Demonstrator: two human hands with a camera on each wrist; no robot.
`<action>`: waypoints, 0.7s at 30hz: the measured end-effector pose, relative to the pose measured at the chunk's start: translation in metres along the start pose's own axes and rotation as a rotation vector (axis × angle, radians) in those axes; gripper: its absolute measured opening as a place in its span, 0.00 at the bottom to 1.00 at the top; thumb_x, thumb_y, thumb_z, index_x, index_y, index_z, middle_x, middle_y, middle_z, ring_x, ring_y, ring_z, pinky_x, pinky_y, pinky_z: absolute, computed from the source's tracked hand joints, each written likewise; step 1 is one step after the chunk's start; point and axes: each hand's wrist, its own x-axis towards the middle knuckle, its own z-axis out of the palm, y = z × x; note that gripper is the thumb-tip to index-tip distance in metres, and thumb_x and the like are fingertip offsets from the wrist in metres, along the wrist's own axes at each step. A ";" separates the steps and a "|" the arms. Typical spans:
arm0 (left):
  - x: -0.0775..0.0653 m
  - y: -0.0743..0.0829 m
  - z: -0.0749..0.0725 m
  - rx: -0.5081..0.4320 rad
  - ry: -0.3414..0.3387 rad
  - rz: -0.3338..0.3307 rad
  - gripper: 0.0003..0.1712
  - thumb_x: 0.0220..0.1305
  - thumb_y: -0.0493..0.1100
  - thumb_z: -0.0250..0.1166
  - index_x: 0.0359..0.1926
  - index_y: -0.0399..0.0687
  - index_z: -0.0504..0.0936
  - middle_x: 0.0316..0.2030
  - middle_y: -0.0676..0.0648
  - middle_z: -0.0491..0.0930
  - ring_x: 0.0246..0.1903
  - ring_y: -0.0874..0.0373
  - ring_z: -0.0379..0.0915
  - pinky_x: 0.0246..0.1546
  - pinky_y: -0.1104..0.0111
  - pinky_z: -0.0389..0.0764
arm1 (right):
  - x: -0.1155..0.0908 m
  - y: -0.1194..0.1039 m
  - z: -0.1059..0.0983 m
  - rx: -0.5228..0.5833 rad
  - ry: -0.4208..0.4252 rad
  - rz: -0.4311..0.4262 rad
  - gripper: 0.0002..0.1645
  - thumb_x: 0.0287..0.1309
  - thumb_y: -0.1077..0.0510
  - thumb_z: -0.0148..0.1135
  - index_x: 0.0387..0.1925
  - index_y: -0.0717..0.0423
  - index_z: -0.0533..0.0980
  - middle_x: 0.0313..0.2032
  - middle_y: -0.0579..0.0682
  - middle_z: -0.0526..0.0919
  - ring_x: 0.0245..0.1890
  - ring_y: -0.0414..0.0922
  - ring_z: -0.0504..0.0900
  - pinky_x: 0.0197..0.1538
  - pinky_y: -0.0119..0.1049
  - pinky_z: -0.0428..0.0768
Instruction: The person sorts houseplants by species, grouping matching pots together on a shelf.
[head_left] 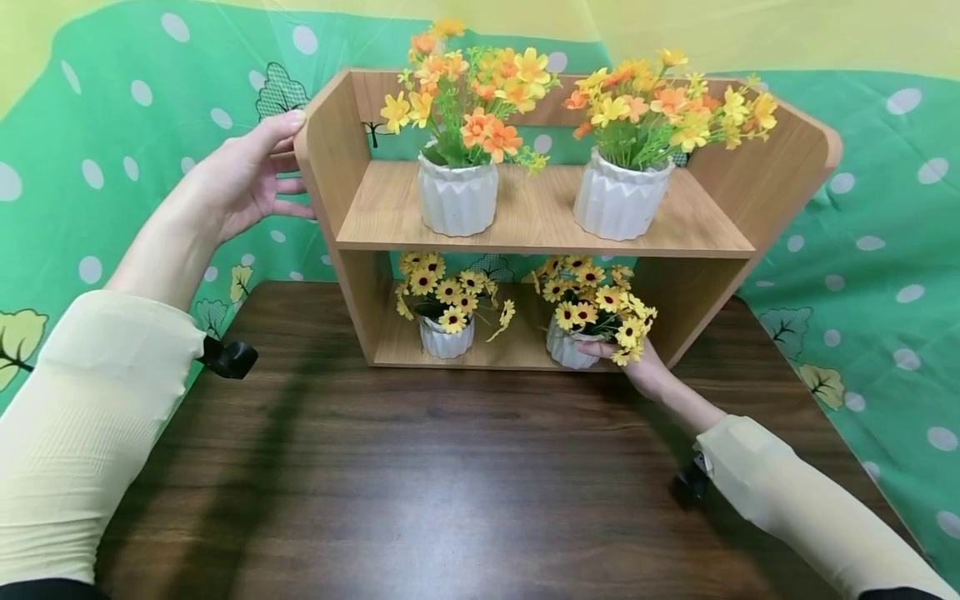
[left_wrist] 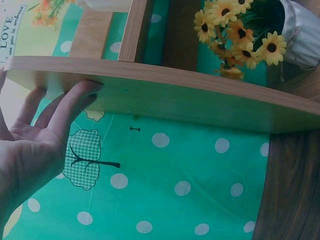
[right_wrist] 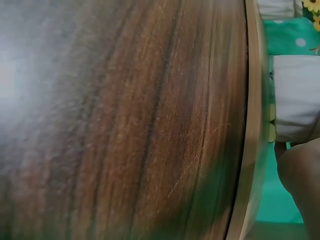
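Note:
A two-tier wooden shelf [head_left: 551,248] stands on the table. My left hand [head_left: 251,175] touches the outer face of its left side panel [left_wrist: 175,95] near the top, fingers mostly straight. On the lower tier, my right hand [head_left: 637,360] grips a white ribbed flower pot [head_left: 570,350] with yellow dark-centred daisies [head_left: 600,300]. In the right wrist view, green cloth shows between this pot's base [right_wrist: 297,100] and the lower board [right_wrist: 252,130]. Flowers partly hide the right fingers. To its left stands a matching daisy pot [head_left: 447,337].
Two larger white pots, the left one [head_left: 459,200] and the right one [head_left: 622,200], hold orange and yellow flowers on the upper tier. The dark wooden table [head_left: 420,467] stretches in front. Green dotted cloth [head_left: 885,250] hangs behind and at the sides.

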 end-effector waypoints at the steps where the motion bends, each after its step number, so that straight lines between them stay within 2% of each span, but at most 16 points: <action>1: 0.000 0.000 0.000 -0.002 0.000 0.000 0.36 0.71 0.63 0.61 0.75 0.63 0.64 0.77 0.47 0.60 0.68 0.43 0.69 0.39 0.58 0.90 | 0.002 0.001 0.000 -0.007 0.003 -0.008 0.49 0.63 0.59 0.69 0.79 0.53 0.54 0.74 0.55 0.62 0.69 0.35 0.62 0.76 0.42 0.58; 3: 0.001 0.000 0.000 -0.006 0.002 0.000 0.36 0.71 0.63 0.61 0.75 0.63 0.64 0.77 0.47 0.60 0.67 0.44 0.69 0.39 0.59 0.90 | 0.005 0.003 0.001 -0.030 0.013 -0.026 0.48 0.62 0.59 0.70 0.78 0.53 0.57 0.71 0.51 0.65 0.68 0.33 0.63 0.76 0.39 0.58; 6: 0.001 0.000 0.000 -0.011 0.003 -0.002 0.36 0.71 0.63 0.61 0.75 0.62 0.64 0.77 0.46 0.60 0.66 0.45 0.71 0.39 0.59 0.90 | 0.008 0.007 0.001 -0.021 0.019 -0.049 0.43 0.62 0.60 0.71 0.74 0.53 0.62 0.63 0.40 0.71 0.63 0.31 0.67 0.70 0.29 0.62; 8: 0.001 0.000 0.000 -0.012 0.004 -0.002 0.36 0.71 0.63 0.61 0.75 0.62 0.64 0.76 0.46 0.61 0.65 0.45 0.72 0.39 0.58 0.90 | 0.010 0.009 0.001 0.001 0.015 -0.060 0.39 0.62 0.61 0.71 0.71 0.48 0.65 0.59 0.34 0.72 0.61 0.29 0.69 0.66 0.22 0.64; 10: 0.001 0.000 0.000 -0.013 0.003 -0.002 0.36 0.71 0.62 0.62 0.75 0.62 0.64 0.76 0.46 0.61 0.64 0.46 0.73 0.39 0.58 0.90 | 0.012 0.010 0.002 0.034 0.008 -0.068 0.34 0.62 0.62 0.70 0.67 0.44 0.68 0.55 0.32 0.74 0.58 0.29 0.72 0.62 0.18 0.66; 13: 0.001 0.001 0.000 -0.015 0.004 -0.003 0.36 0.71 0.62 0.62 0.75 0.61 0.65 0.75 0.46 0.62 0.63 0.46 0.73 0.39 0.58 0.90 | 0.015 0.012 0.003 0.071 -0.012 -0.080 0.30 0.63 0.63 0.70 0.62 0.40 0.71 0.53 0.33 0.77 0.56 0.30 0.74 0.61 0.18 0.69; 16: 0.001 0.000 0.000 -0.012 0.005 -0.003 0.36 0.71 0.62 0.62 0.74 0.61 0.65 0.75 0.46 0.62 0.63 0.47 0.74 0.39 0.58 0.90 | 0.016 0.015 0.003 0.062 -0.015 -0.086 0.29 0.64 0.63 0.69 0.61 0.39 0.71 0.52 0.32 0.77 0.56 0.28 0.74 0.60 0.17 0.69; 21: 0.001 0.000 -0.001 -0.016 0.001 0.003 0.36 0.71 0.61 0.62 0.74 0.61 0.64 0.75 0.46 0.62 0.62 0.47 0.74 0.39 0.58 0.90 | 0.018 0.016 0.004 0.089 -0.038 -0.102 0.28 0.64 0.64 0.68 0.61 0.42 0.72 0.50 0.32 0.80 0.55 0.29 0.76 0.60 0.18 0.70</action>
